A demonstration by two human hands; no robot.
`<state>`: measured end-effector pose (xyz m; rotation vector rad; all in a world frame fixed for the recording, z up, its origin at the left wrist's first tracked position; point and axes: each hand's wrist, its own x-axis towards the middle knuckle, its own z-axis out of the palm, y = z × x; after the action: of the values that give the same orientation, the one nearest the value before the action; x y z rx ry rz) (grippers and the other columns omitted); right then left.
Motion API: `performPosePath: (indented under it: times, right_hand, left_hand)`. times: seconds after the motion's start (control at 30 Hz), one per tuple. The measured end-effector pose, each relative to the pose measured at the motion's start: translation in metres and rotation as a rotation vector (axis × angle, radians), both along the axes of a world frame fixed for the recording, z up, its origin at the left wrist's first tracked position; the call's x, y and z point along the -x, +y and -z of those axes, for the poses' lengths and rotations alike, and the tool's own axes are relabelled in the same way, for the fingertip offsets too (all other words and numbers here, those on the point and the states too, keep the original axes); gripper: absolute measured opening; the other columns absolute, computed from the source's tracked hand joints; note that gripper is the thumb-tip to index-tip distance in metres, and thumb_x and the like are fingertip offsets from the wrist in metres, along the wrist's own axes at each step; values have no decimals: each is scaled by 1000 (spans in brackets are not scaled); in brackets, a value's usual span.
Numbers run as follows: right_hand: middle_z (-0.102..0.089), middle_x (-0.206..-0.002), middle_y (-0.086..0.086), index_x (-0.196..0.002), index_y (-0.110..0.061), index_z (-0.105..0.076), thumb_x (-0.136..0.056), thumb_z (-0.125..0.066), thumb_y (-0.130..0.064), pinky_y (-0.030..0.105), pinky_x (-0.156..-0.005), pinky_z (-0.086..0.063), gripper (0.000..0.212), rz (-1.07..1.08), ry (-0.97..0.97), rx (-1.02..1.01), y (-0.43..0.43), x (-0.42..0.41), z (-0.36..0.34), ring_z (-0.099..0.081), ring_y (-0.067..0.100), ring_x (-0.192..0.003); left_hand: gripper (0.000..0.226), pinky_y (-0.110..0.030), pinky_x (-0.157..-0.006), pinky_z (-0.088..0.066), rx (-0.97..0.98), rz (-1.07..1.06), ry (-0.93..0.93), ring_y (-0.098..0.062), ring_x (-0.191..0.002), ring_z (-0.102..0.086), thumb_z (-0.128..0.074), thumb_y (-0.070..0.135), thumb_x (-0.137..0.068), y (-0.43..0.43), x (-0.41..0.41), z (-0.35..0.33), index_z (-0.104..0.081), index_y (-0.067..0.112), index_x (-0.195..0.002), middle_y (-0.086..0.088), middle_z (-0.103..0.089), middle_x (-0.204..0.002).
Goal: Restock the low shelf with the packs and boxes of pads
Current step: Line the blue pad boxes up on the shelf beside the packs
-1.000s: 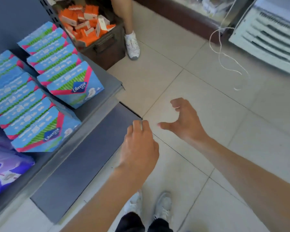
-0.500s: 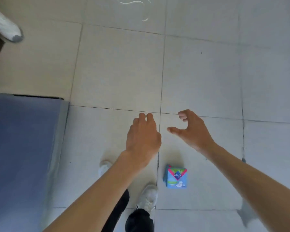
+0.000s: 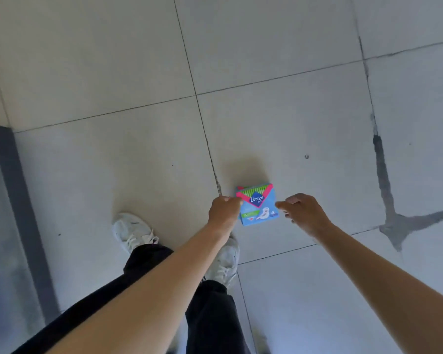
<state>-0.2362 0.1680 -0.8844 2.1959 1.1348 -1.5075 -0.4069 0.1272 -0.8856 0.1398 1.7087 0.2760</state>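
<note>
I find one box of pads (image 3: pixel 259 209) unshelved on the floor (image 3: pixel 138 162), my left hand (image 3: pixel 223 213) with fingers curled at its left edge, grip unclear, and my right hand (image 3: pixel 306 213) loosely spread just beside its right edge.

The box of pads (image 3: pixel 257 204) lies on the floor (image 3: pixel 292 111) between the left hand (image 3: pixel 224 213) and the right hand (image 3: pixel 304 213), just ahead of the right shoe (image 3: pixel 224 261).

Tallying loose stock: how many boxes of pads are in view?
1. The blue box of pads lies on the floor tiles, between the left hand and right hand. Others may lie outside the frame.
</note>
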Motion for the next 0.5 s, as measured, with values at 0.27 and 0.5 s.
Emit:
performPosePath:
  times: [0.27,0.5]
  right_hand:
    - [-53,-129,8,-132,-5,-46,-83,-70,-36,30,-93,-37,63,103,-58,-103,-31,-8,119,-50,25,-121]
    - [-68,-100,14,-97,-13,-61,-76,-72,-44,33,-73,-47,40,266,53,-95,-29,-5,172,-65,31,-88]
  left_hand:
    - [70,-22,-87,-33,1,88,-2,-21,-129,-44,-63,19,-86,-30,-35,123,-27,10,-145,-8,-38,-144]
    - [52,-36,-83,-53,-94,128,41,-26,-99,-63,-66,24,-71,-31,-55,169,-52,11,-119,-11,-59,-117]
